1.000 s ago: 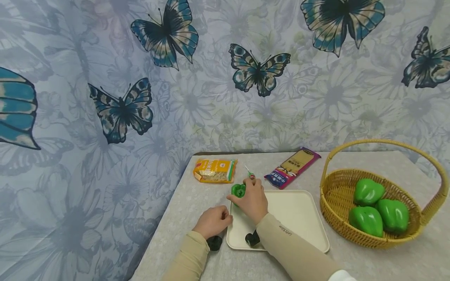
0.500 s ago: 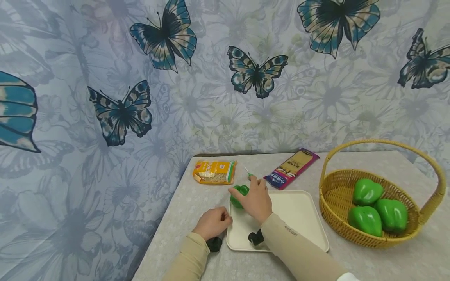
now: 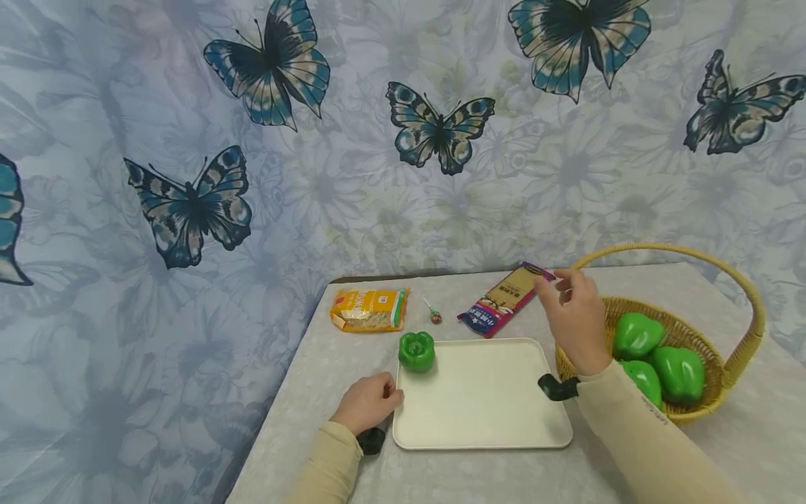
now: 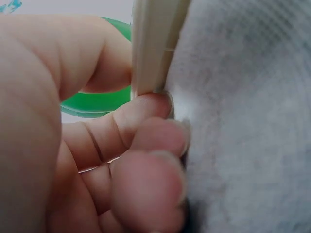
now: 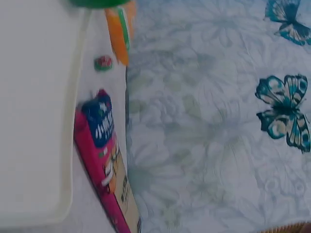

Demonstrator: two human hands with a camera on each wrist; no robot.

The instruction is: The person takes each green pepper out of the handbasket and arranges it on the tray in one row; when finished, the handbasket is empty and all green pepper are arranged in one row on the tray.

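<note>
Our L hand (image 3: 367, 404) pinches the tray's (image 3: 485, 399) L edge; a green pepper (image 3: 416, 352) sits at its far-L corner. Our R hand (image 3: 574, 322), fingers loosely bent & free, hovers nr the basket (image 3: 630, 304) w/ 3 more peppers (image 3: 678, 374).

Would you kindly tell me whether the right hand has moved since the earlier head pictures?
Yes: judged against the basket, the right hand has moved right, from the green pepper on the tray to the basket's left side.
</note>
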